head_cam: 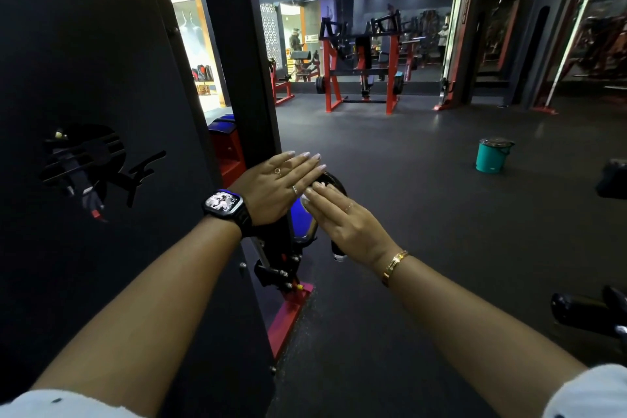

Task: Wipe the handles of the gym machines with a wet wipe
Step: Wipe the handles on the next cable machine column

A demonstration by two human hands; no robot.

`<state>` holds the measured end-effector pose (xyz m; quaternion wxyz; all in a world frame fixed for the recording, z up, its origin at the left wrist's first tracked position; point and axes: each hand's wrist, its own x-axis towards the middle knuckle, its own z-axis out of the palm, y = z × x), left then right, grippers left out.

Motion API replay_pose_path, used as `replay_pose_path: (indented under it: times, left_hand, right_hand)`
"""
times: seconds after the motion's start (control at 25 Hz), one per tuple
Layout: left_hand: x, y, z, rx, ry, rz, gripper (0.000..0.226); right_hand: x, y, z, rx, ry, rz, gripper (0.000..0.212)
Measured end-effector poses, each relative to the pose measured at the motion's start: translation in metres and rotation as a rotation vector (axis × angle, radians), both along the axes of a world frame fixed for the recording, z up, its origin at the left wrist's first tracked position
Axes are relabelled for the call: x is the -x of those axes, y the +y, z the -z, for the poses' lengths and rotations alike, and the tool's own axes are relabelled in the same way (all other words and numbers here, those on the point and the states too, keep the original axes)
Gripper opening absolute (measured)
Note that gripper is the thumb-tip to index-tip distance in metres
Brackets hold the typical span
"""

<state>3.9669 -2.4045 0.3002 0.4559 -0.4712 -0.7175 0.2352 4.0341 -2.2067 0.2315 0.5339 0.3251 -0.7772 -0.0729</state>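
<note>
L hand [278, 185] flat, palm down, fingers straight & close together, over the black machine handle [337, 181]; can't tell if it touches. R hand [344, 222] flat too, straight fingers pressing the white wet wipe [318, 185] onto the handle's top, wipe mostly hidden under the fingertips. Smartwatch [224, 203] on L wrist, gold bracelet [394, 266] on R. Teal bucket [492, 159] on the floor, well apart

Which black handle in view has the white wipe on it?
The black handle beside the dark upright panel: the right hand presses the white wipe onto it. The other black handle, lower right, is untouched.
</note>
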Motion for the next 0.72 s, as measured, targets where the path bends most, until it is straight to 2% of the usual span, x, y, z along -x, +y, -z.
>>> replay_pose_path:
  times: [0.12,0.28,0.4,0.52,0.72]
  left_hand:
    - [-0.001,0.002,-0.005,-0.003,-0.042,-0.014,0.059]
    - [-0.004,0.013,-0.009,0.014,-0.03,-0.029,0.056]
    - [-0.005,0.019,-0.01,0.062,-0.027,-0.02,0.055]
    - [-0.007,0.021,-0.007,-0.006,-0.07,-0.009,0.055]
    - [-0.008,0.025,0.004,-0.102,-0.12,-0.023,0.053]
  right_hand:
    - [0.008,0.016,0.009,-0.097,0.013,0.134,0.033]
    - [-0.001,0.024,0.05,-0.262,-0.085,0.188,0.042]
    - [0.004,0.01,0.036,-0.161,-0.062,0.224,0.034]
    - [0.01,0.009,0.032,-0.129,-0.033,0.277,0.033]
    - [-0.009,0.008,0.098,-0.377,-0.256,0.264,0.04]
